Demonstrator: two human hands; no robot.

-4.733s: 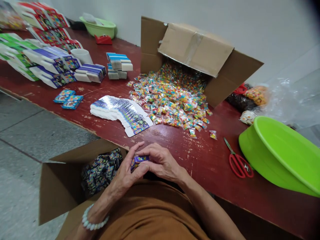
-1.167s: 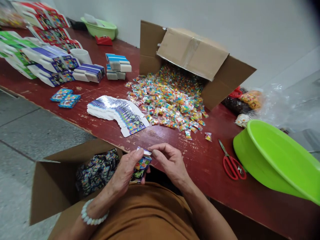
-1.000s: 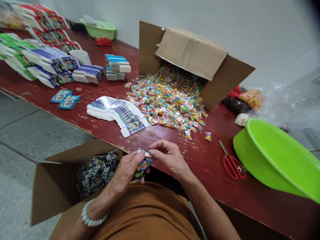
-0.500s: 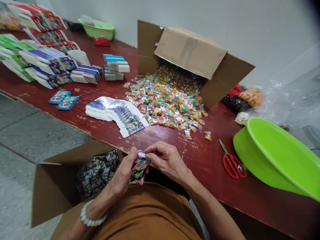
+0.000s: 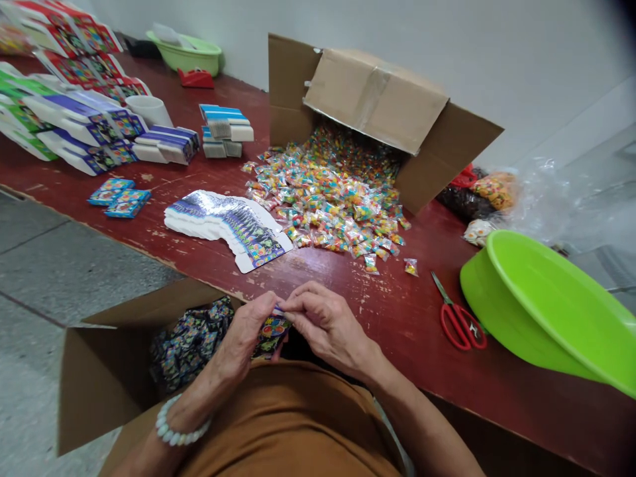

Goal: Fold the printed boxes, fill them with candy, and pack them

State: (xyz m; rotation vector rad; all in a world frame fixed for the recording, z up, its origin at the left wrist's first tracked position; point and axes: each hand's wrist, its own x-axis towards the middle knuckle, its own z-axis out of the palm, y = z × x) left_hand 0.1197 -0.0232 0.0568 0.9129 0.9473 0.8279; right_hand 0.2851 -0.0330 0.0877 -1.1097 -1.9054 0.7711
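Note:
A small printed candy box (image 5: 272, 333), dark with purple edges, is upright between my hands in front of my body. My left hand (image 5: 251, 326) wraps round its left side, thumb near the top. The fingers of my right hand (image 5: 325, 321) pinch at the box's top flap, partly covering it. Just beyond the hands, a fanned stack of flat purple box blanks (image 5: 233, 228) lies on the red table (image 5: 392, 318). Behind it, a heap of small clear candy packets (image 5: 338, 205) spills from a cardboard carton (image 5: 377, 99) lying on its side.
Below the table edge on the left, an open carton (image 5: 94, 384) holds dark printed packets (image 5: 193, 341). Red-handled scissors (image 5: 460, 321) lie beside a green basin (image 5: 546, 305). Two blue boxes (image 5: 126, 202) and stacks of purple blanks (image 5: 94, 126) sit at left.
My left thumb has come in to the box's top, and both hands now meet over the flap. The view has shifted slightly.

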